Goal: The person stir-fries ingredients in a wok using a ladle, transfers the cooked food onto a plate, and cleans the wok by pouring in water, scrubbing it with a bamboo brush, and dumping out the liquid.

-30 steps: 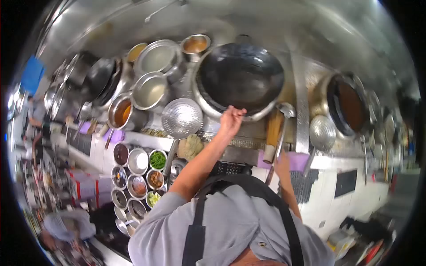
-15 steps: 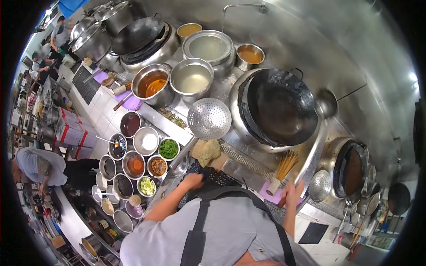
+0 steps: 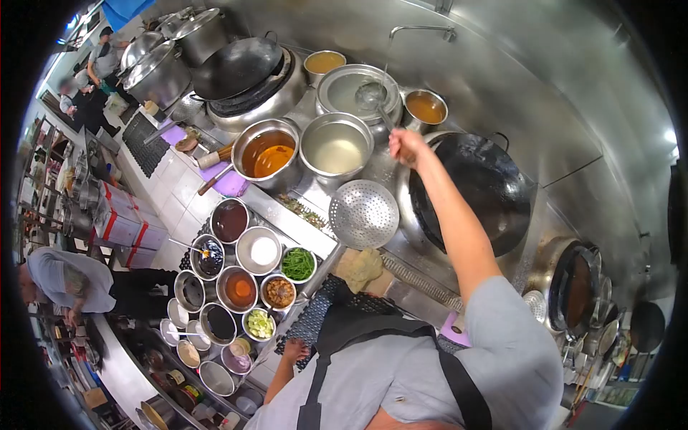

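Observation:
My right hand (image 3: 407,147) is closed round the handle of a metal ladle (image 3: 371,95). The ladle's bowl is over the water pot (image 3: 324,92), just beneath the thin tap (image 3: 423,29); whether it dips into the water I cannot tell. My right forearm crosses above the dark wok (image 3: 476,197) on its burner. Down at my left side, my left hand (image 3: 295,350) hangs near the black mat, with its fingers loosely apart and nothing visible in them. A perforated strainer (image 3: 364,213) lies between the wok and the bowls of ingredients.
Beside the water pot stand a pot of cloudy liquid (image 3: 335,147), a pot of orange oil (image 3: 268,152) and a broth pot (image 3: 425,107). Several ingredient bowls, including green vegetables (image 3: 298,264), sit at left. A folded cloth (image 3: 360,269) lies on the counter edge. Other people are at far left.
My right hand has swung forward and left, carrying the ladle from the wok's right side to the water pot. My left hand has dropped back toward my body.

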The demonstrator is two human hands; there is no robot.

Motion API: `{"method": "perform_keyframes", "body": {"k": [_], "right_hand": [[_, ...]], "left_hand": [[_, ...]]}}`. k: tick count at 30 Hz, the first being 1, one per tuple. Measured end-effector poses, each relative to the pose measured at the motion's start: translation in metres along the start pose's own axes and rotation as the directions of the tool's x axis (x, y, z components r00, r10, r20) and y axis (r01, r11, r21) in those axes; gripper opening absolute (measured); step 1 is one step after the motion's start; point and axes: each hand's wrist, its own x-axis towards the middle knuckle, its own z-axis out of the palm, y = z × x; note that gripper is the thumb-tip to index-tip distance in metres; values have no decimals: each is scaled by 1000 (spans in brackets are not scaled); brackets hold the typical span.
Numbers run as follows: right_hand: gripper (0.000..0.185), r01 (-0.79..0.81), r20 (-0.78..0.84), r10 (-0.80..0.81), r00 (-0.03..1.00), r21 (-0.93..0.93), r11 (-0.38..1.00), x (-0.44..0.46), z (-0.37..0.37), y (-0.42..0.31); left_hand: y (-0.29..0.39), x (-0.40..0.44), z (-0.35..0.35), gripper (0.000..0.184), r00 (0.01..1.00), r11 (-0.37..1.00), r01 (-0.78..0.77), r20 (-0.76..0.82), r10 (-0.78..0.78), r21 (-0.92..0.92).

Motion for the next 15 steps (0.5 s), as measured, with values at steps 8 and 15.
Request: {"method": "perform_keyframes", "body": {"k": [8, 15], "right_hand": [[64, -348, 477, -190, 858, 812, 468, 26, 14, -86], [30, -285, 548, -93, 831, 564, 775, 30, 35, -105]], "left_hand": [[-21, 32, 3, 11, 979, 973, -204, 1, 205, -113], [-16, 54, -1, 14, 898, 856, -356, 116, 424, -376]]}}
